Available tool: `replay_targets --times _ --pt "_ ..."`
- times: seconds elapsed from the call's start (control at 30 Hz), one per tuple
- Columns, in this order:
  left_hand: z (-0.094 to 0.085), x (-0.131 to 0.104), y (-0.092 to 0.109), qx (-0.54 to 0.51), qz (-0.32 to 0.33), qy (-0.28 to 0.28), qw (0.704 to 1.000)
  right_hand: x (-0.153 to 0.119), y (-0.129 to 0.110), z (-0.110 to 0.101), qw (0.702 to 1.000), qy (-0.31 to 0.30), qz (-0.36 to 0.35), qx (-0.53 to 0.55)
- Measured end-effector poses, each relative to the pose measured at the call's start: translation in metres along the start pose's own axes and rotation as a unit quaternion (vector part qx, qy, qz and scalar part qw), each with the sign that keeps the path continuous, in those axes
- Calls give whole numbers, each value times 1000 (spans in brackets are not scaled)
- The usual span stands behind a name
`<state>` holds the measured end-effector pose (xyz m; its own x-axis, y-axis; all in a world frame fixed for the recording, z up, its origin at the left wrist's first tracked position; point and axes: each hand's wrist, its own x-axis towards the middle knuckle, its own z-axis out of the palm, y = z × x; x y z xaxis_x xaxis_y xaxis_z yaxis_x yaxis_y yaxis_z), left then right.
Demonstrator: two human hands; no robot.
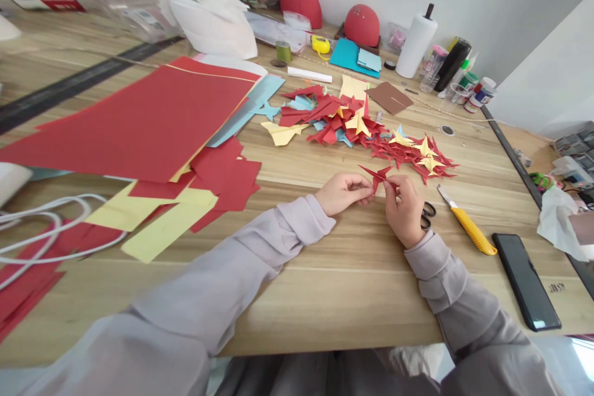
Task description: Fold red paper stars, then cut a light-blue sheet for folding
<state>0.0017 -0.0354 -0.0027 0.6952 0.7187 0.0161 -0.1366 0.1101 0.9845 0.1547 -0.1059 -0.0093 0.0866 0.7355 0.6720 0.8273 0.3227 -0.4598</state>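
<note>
Between my two hands is a small red paper star (378,177) with pointed, folded arms. My left hand (346,192) pinches its lower left side, and my right hand (404,208) pinches it from the right. Just beyond lies a heap of red paper stars (394,150), with a few yellow paper stars (426,148) on top. Black-handled scissors (427,213) lie partly hidden behind my right hand. A yellow utility knife (472,229) rests to the right, its blade out.
Large red paper sheets (139,117) and yellow strips (169,226) cover the left. A black phone (526,281) lies at the right. Paper scraps (320,111), a teal pad (348,57), a yellow tape measure (320,44) and a white bottle (416,43) are farther back. A white cable (55,229) loops at left.
</note>
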Motion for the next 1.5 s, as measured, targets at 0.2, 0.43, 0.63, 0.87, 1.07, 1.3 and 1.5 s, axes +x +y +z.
replay_targets --times 0.2,0.43,0.63,0.87,1.07,1.3,1.5 --pt "-1 1 -2 -5 -1 9 1000 0 0 0 1000 8 -6 -2" --pt "-1 1 -4 10 6 44 999 1 2 0 999 25 -14 -22" --pt "0 0 -2 4 -2 56 998 2 3 1 999 32 -21 -28" --pt "1 0 -1 -7 -6 63 998 1 4 2 999 28 -27 -31" --pt "1 -2 0 -3 26 93 995 1 5 2 999 22 -23 -26" --pt "3 -2 -8 55 91 72 992 1 4 3 999 11 -1 -30" --pt "3 0 -12 59 69 62 994 0 4 3 1000 8 1 -27"
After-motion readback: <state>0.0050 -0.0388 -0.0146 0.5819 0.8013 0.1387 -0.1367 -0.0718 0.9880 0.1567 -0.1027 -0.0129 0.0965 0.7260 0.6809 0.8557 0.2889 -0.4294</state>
